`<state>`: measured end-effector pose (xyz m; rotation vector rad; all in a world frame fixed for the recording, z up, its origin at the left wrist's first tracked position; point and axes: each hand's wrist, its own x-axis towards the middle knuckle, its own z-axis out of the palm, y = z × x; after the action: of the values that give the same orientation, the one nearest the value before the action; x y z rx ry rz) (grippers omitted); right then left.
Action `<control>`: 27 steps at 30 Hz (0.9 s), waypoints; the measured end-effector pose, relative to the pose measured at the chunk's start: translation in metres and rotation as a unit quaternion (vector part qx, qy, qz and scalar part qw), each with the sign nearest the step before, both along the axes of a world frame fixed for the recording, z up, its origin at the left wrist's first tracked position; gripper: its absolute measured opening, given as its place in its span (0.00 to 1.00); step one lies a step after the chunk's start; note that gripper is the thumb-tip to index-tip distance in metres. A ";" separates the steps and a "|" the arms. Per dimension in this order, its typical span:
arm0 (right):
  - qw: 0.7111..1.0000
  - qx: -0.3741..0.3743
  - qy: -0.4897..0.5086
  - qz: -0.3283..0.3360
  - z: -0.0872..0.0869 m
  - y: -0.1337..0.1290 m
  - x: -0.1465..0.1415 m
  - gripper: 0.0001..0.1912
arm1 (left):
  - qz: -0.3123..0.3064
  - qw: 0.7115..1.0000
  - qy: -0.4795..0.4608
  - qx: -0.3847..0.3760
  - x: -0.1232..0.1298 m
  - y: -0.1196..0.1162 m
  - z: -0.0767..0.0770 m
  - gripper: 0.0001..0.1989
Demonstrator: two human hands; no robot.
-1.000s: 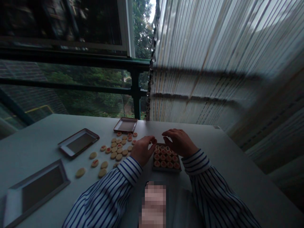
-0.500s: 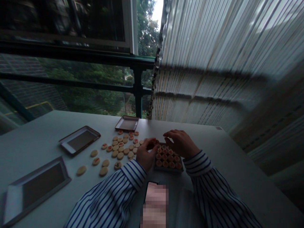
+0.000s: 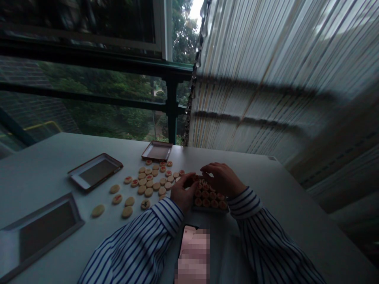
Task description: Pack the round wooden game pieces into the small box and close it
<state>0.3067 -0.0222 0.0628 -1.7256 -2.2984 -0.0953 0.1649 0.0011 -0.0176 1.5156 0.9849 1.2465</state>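
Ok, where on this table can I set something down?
The widest bare patch lies right of the right sleeve, out to the right edge of the table. Another stretches behind the right hand, toward the curtain. It's crowded around the left hand: loose discs and trays to its left, the disc box to its right, a phone nearer you.

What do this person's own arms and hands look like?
The left sleeve and right sleeve are long, whitish with dark blue stripes, ending in striped cuffs at the wrists. The left hand and right hand wear no gloves.
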 end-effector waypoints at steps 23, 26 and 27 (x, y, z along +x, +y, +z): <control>0.991 -0.039 0.118 0.048 -0.011 0.002 -0.001 0.09 | -0.030 0.999 -0.025 -0.020 0.001 0.001 -0.006 0.17; 0.990 -0.036 0.125 0.046 -0.011 0.002 -0.001 0.10 | -0.031 0.999 -0.032 -0.025 0.002 0.000 -0.003 0.14; 0.990 -0.035 0.127 0.046 -0.010 0.002 -0.001 0.10 | -0.031 0.999 -0.035 -0.025 0.001 -0.001 -0.001 0.13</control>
<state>0.3058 -0.0200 0.0523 -1.5585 -2.2096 0.2140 0.1663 -0.0001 -0.0189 1.4437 0.9109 1.2133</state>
